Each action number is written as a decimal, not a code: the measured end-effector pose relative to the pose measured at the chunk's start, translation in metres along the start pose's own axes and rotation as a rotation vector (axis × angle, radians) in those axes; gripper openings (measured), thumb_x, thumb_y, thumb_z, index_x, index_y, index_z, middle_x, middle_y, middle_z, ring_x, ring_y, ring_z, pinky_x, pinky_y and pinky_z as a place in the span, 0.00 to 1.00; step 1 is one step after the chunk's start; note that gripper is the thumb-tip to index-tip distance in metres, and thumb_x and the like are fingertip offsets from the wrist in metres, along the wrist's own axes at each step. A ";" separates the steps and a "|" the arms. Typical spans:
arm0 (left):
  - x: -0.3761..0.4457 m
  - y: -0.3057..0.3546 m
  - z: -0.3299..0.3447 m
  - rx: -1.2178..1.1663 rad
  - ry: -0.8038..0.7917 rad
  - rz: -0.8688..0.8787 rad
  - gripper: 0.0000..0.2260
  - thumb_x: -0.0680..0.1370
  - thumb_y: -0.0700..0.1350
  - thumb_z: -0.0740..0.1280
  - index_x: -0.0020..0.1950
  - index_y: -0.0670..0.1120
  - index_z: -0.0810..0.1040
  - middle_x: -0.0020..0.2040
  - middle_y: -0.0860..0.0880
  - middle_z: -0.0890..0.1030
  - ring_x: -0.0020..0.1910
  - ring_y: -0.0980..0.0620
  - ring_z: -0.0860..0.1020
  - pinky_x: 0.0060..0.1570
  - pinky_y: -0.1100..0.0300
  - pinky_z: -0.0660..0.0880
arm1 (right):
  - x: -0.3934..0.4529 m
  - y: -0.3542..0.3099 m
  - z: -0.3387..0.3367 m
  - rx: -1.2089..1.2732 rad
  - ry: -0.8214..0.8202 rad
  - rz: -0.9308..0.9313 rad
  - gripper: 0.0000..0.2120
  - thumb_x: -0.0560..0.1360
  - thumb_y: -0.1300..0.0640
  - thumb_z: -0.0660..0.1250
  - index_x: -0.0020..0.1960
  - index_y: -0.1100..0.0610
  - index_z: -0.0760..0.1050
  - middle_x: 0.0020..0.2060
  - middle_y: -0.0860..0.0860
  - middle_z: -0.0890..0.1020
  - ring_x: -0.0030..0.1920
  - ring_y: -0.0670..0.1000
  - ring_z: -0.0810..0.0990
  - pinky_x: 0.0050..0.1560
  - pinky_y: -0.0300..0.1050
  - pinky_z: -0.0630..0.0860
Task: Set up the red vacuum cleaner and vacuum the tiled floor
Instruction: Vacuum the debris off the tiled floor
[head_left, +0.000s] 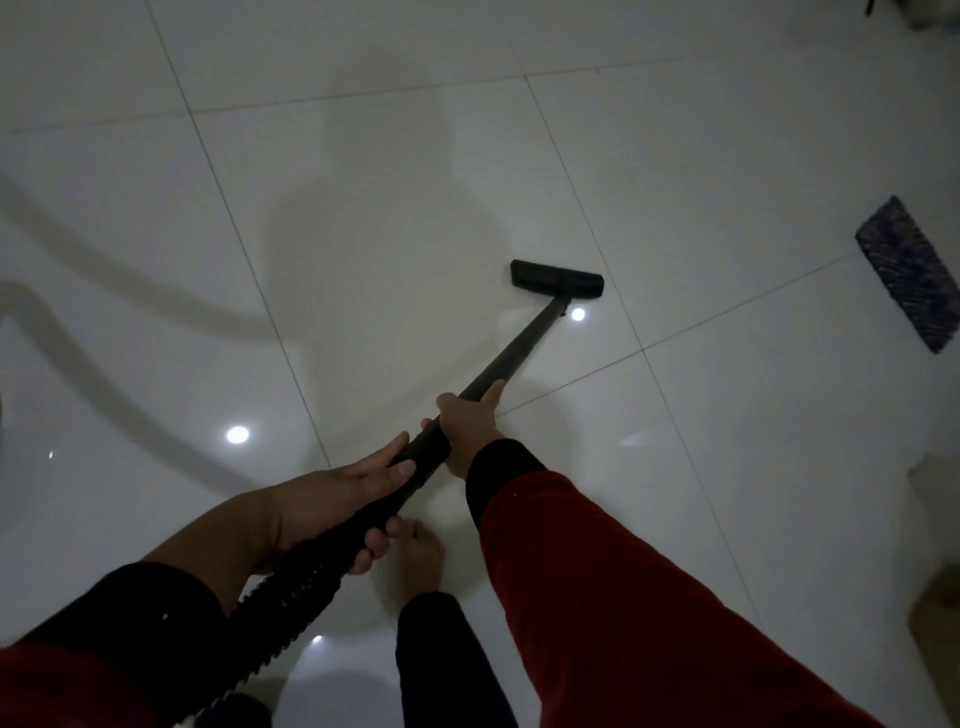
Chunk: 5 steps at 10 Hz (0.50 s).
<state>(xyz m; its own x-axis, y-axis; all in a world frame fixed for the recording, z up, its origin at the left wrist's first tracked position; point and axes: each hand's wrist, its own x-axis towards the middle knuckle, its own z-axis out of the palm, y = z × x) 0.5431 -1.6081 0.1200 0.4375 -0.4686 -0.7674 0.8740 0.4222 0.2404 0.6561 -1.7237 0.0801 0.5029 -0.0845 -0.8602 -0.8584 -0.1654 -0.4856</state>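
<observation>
Both-handed grip on wand (511, 353): left hand (337, 499) behind right hand (467, 426).

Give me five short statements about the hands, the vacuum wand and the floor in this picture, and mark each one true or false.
1. Both hands grip the black vacuum wand. True: the left hand holds it near the ribbed black hose, the right hand further down.
2. The flat black floor nozzle is lifted high off the glossy white tiled floor. False: it rests on the tiles.
3. A dark, speckled rectangular mat lies to the right of the nozzle. True.
4. The nozzle sits on top of that mat. False: bare tile separates them.
5. The person wears shoes. False: a bare foot shows below the wand.
</observation>
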 end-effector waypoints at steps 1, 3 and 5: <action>-0.019 -0.019 -0.015 0.021 -0.012 -0.030 0.24 0.76 0.51 0.64 0.70 0.67 0.61 0.31 0.45 0.73 0.23 0.54 0.71 0.22 0.63 0.72 | -0.019 0.033 0.012 0.015 0.030 0.016 0.32 0.78 0.64 0.60 0.75 0.46 0.51 0.66 0.64 0.71 0.35 0.54 0.77 0.45 0.53 0.75; -0.062 -0.050 -0.048 0.157 -0.032 -0.038 0.27 0.74 0.54 0.66 0.70 0.67 0.62 0.32 0.45 0.74 0.23 0.54 0.71 0.22 0.63 0.72 | -0.059 0.078 0.045 0.142 0.078 0.071 0.39 0.78 0.63 0.59 0.77 0.41 0.40 0.55 0.58 0.74 0.39 0.52 0.78 0.49 0.51 0.76; -0.121 -0.086 -0.091 0.199 -0.002 -0.052 0.24 0.78 0.51 0.62 0.71 0.65 0.59 0.34 0.43 0.74 0.23 0.53 0.72 0.22 0.63 0.73 | -0.106 0.132 0.095 0.228 0.045 0.147 0.41 0.79 0.63 0.59 0.75 0.36 0.38 0.44 0.51 0.71 0.40 0.51 0.77 0.47 0.49 0.77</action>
<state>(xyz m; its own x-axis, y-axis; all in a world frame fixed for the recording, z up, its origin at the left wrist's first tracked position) 0.3961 -1.5172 0.1380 0.3913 -0.4875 -0.7806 0.9197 0.2360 0.3137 0.4802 -1.6434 0.0926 0.3709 -0.1359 -0.9187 -0.9205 0.0767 -0.3830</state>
